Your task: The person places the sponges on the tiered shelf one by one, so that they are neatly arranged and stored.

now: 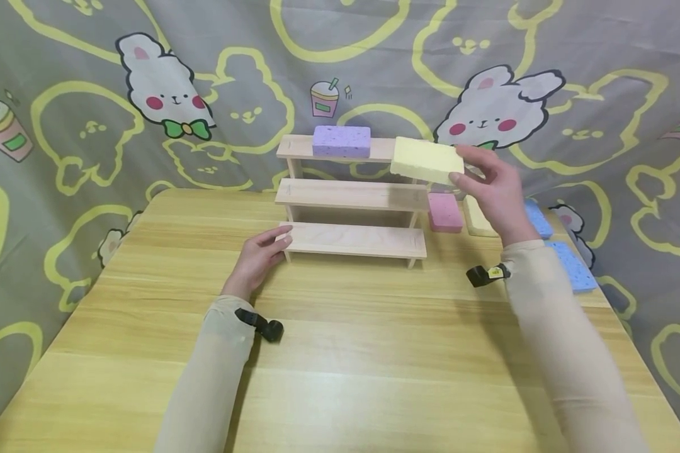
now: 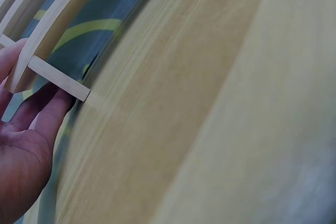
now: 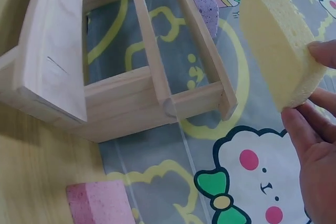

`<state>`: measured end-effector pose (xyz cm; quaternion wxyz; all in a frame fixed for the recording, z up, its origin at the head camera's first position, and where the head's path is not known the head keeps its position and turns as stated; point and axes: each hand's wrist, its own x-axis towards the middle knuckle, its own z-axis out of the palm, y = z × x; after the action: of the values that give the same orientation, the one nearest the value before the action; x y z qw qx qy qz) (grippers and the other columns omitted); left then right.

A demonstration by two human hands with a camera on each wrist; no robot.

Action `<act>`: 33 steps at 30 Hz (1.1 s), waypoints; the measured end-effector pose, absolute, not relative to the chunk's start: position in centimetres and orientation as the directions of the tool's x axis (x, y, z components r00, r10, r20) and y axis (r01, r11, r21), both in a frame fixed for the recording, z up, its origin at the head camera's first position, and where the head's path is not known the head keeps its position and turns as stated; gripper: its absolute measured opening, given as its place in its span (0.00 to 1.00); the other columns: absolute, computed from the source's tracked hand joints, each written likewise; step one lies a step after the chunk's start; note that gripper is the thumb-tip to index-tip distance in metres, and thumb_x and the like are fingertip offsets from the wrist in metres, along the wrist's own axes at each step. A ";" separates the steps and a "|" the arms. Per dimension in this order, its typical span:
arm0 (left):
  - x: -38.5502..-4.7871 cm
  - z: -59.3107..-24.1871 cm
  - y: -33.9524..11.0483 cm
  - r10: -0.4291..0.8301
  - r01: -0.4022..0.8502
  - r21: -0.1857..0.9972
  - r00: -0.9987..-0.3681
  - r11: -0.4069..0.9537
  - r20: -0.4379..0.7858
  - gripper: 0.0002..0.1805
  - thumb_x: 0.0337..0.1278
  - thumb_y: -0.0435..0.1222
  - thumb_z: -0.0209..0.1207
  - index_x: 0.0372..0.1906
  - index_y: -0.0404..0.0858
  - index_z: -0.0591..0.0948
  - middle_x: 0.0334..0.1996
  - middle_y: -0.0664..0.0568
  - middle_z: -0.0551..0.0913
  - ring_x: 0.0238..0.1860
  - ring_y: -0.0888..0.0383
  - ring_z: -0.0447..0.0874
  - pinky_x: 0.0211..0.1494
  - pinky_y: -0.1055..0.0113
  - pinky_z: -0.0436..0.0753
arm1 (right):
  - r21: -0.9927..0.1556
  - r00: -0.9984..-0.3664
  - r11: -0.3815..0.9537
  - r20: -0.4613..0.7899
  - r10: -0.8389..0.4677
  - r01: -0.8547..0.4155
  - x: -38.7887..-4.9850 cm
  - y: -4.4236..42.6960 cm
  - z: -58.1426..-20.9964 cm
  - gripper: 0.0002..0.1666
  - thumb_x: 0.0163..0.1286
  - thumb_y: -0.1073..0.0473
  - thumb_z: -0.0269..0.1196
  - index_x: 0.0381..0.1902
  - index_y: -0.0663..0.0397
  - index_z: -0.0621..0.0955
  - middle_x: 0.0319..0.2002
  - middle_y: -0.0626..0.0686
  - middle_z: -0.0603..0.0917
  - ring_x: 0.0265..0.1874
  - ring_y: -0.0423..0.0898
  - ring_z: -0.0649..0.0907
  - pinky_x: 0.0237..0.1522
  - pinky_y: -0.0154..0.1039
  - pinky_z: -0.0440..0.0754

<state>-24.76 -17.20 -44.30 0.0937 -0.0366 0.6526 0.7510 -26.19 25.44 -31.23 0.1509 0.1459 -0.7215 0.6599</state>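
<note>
A three-tier wooden rack (image 1: 351, 239) stands at the back of the table, with a purple sponge (image 1: 342, 141) on the left part of its top tier. My left hand (image 1: 255, 258) grips the left end of the lowest tier; in the left wrist view the fingers of that hand (image 2: 26, 135) lie around the board's end. My right hand (image 1: 495, 192) pinches a pale yellow sponge (image 1: 427, 160) by its right end, in front of the top tier's right part. In the right wrist view the yellow sponge (image 3: 278, 40) hangs clear of the rack (image 3: 126, 98), between thumb and fingers.
Right of the rack lie a pink sponge (image 1: 445, 212), another pale yellow sponge (image 1: 476, 217) partly behind my right hand, and two blue sponges (image 1: 538, 220), (image 1: 571, 267). A patterned cloth (image 1: 232, 82) hangs behind the wooden table (image 1: 362, 352).
</note>
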 end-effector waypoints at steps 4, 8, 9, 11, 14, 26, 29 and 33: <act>-24.7 -44.3 -17.2 0.097 -0.186 0.973 -0.980 -0.134 -0.173 0.26 0.65 0.34 0.63 0.66 0.32 0.74 0.70 0.48 0.65 0.58 0.53 0.76 0.62 0.61 0.76 | -0.908 -0.909 0.042 0.417 -0.002 -0.417 -26.8 25.3 -30.8 0.26 0.60 0.71 0.69 0.58 0.64 0.81 0.57 0.58 0.76 0.59 0.49 0.74 0.62 0.35 0.73; -24.6 -44.3 -17.3 0.103 -0.185 0.974 -0.980 -0.133 -0.172 0.26 0.66 0.34 0.62 0.66 0.32 0.73 0.72 0.49 0.63 0.58 0.54 0.75 0.64 0.61 0.74 | -0.909 -0.909 0.007 0.417 0.010 -0.417 -27.7 25.0 -30.4 0.26 0.59 0.73 0.69 0.57 0.66 0.81 0.56 0.58 0.77 0.59 0.49 0.74 0.61 0.35 0.73; -24.6 -44.3 -17.4 0.102 -0.185 0.974 -0.980 -0.132 -0.173 0.26 0.66 0.34 0.62 0.66 0.32 0.73 0.72 0.48 0.63 0.58 0.55 0.75 0.64 0.61 0.73 | -0.909 -0.908 0.000 0.418 0.011 -0.418 -27.9 24.8 -30.4 0.26 0.59 0.74 0.69 0.57 0.66 0.81 0.56 0.58 0.77 0.59 0.49 0.74 0.61 0.35 0.73; -24.6 -44.2 -17.4 0.098 -0.187 0.974 -0.980 -0.129 -0.175 0.26 0.66 0.34 0.62 0.66 0.32 0.73 0.72 0.48 0.63 0.58 0.55 0.75 0.64 0.60 0.74 | -0.908 -0.908 -0.015 0.419 0.011 -0.419 -28.4 24.5 -30.4 0.26 0.58 0.76 0.68 0.56 0.68 0.80 0.56 0.59 0.77 0.59 0.50 0.75 0.61 0.35 0.74; -24.6 -44.2 -17.3 0.099 -0.189 0.974 -0.979 -0.129 -0.177 0.26 0.65 0.35 0.62 0.66 0.33 0.74 0.72 0.49 0.63 0.59 0.54 0.75 0.64 0.60 0.74 | -0.904 -0.904 -0.013 0.426 0.012 -0.427 -29.0 24.2 -30.4 0.26 0.57 0.78 0.67 0.56 0.70 0.80 0.55 0.58 0.77 0.59 0.50 0.75 0.62 0.36 0.73; -24.6 -44.3 -17.2 0.104 -0.186 0.972 -0.980 -0.144 -0.172 0.26 0.65 0.34 0.62 0.66 0.32 0.73 0.72 0.49 0.63 0.58 0.55 0.75 0.64 0.60 0.74 | -0.917 -0.919 0.071 0.395 0.016 -0.393 -31.2 23.3 -30.2 0.28 0.59 0.75 0.66 0.60 0.69 0.77 0.59 0.59 0.75 0.59 0.48 0.75 0.62 0.35 0.73; -24.6 -44.3 -17.2 0.098 -0.185 0.972 -0.980 -0.142 -0.172 0.26 0.65 0.34 0.62 0.66 0.32 0.73 0.71 0.49 0.64 0.57 0.56 0.75 0.63 0.61 0.74 | -0.923 -0.923 0.046 0.384 0.005 -0.383 -31.7 23.2 -30.3 0.29 0.59 0.76 0.66 0.61 0.69 0.76 0.61 0.60 0.74 0.60 0.48 0.74 0.62 0.34 0.72; -24.7 -44.4 -17.2 0.092 -0.183 0.972 -0.981 -0.146 -0.170 0.26 0.65 0.34 0.62 0.66 0.32 0.73 0.71 0.49 0.64 0.56 0.55 0.75 0.63 0.61 0.74 | -0.924 -0.925 0.037 0.380 0.012 -0.380 -32.4 23.3 -30.6 0.29 0.59 0.76 0.66 0.61 0.69 0.76 0.62 0.60 0.74 0.61 0.48 0.74 0.62 0.34 0.72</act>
<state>-24.66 -17.19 -44.36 0.0909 -0.0348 0.6471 0.7561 -32.35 23.25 -30.60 0.1436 0.1304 -0.7056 0.6816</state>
